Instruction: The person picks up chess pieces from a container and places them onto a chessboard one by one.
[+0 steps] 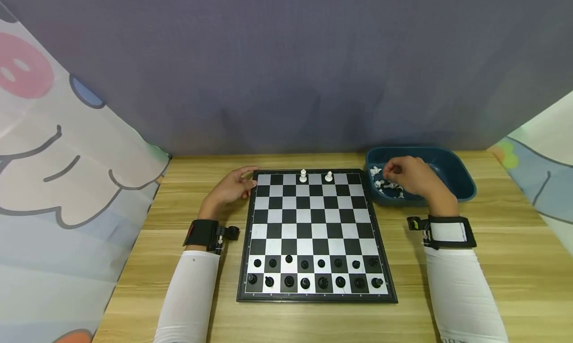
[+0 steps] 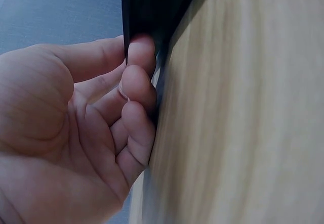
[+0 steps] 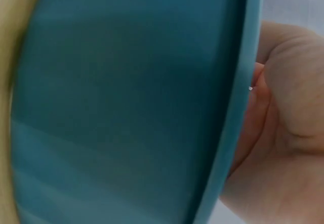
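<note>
A black-and-white chessboard (image 1: 312, 216) lies on the table. My left hand (image 1: 233, 186) pinches its far left corner, with the thumb on one side of the black edge (image 2: 152, 6) and curled fingers on the other. Over the blue tub (image 1: 465, 188), my right hand (image 1: 414, 176) has its fingers bent together. A speck of a white chess piece (image 3: 250, 88) shows among those fingers; the rim hides the rest. White chess pieces (image 1: 389, 185) lie in the tub's left part. Two stand on the board's far row, a taller one (image 1: 303, 176) and another (image 1: 329, 176) to its right.
Black chess pieces (image 1: 305, 284) fill the two near rows of the board. The tub stands close against the board's far right side. A grey panel (image 1: 286, 74) rises behind the wooden table (image 1: 447, 303), and a cartoon-printed cloth (image 1: 53, 183) hangs at the left.
</note>
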The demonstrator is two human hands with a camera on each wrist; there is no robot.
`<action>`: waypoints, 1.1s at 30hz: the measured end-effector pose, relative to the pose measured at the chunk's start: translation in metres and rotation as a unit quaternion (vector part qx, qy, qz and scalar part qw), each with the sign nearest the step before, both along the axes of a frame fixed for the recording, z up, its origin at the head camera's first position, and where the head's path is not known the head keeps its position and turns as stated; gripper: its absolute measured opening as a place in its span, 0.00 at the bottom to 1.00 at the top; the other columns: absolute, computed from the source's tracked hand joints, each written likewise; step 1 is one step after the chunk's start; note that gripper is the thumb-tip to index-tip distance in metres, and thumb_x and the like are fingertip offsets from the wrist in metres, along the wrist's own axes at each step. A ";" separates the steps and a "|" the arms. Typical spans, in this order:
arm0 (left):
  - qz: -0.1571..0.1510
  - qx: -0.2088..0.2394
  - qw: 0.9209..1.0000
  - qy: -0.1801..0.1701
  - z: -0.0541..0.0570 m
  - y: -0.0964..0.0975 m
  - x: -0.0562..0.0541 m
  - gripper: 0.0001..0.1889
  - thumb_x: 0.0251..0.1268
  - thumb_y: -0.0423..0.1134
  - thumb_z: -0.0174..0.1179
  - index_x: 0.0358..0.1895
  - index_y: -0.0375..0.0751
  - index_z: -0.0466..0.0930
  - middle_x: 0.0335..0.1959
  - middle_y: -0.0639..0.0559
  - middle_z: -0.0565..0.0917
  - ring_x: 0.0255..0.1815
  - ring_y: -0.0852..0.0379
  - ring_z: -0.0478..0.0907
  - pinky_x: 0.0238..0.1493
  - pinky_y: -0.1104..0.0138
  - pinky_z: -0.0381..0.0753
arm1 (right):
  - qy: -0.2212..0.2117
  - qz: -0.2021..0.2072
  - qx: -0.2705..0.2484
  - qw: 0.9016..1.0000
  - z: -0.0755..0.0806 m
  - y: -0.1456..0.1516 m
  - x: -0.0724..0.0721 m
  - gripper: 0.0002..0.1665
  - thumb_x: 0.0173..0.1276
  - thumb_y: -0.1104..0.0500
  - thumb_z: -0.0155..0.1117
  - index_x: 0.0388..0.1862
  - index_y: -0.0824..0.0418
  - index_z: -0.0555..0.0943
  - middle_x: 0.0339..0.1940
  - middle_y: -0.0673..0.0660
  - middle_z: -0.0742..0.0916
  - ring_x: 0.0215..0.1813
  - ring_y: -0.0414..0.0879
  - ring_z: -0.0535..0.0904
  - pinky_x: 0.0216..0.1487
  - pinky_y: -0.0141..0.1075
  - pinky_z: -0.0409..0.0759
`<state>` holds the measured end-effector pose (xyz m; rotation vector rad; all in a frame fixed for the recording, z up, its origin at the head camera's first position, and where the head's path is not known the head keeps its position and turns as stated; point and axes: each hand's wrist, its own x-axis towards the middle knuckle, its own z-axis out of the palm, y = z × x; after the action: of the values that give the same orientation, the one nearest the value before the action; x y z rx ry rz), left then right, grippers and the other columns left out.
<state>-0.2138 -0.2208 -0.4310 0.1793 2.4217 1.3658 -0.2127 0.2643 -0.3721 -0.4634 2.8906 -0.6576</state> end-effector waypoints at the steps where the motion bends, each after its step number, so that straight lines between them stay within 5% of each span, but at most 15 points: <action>1: 0.000 0.000 1.000 0.001 0.000 0.000 0.000 0.29 0.78 0.39 0.57 0.79 0.53 0.64 0.30 0.48 0.80 0.29 0.52 0.76 0.34 0.66 0.78 | -0.003 0.003 0.002 1.000 0.000 0.000 0.000 0.08 0.75 0.60 0.63 0.44 0.63 0.85 0.38 0.59 0.89 0.40 0.52 0.83 0.41 0.48 0.79; 12: -0.004 0.006 1.000 0.000 0.001 0.001 0.000 0.28 0.78 0.38 0.57 0.78 0.53 0.64 0.29 0.48 0.80 0.29 0.53 0.76 0.34 0.66 0.78 | -0.010 0.013 0.010 1.000 -0.006 -0.004 0.000 0.07 0.73 0.60 0.64 0.41 0.63 0.86 0.33 0.56 0.88 0.33 0.45 0.79 0.35 0.38 0.75; 33: 0.000 0.004 1.000 0.005 -0.001 -0.001 0.001 0.28 0.78 0.38 0.57 0.78 0.55 0.65 0.29 0.49 0.80 0.29 0.53 0.76 0.34 0.67 0.78 | -0.012 0.034 0.010 0.999 -0.013 -0.018 -0.003 0.04 0.71 0.61 0.66 0.40 0.61 0.86 0.33 0.54 0.89 0.35 0.45 0.80 0.39 0.40 0.75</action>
<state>-0.2130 -0.2215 -0.4319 0.1880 2.4256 1.3773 -0.2159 0.2466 -0.3852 -0.5453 2.8425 -0.6181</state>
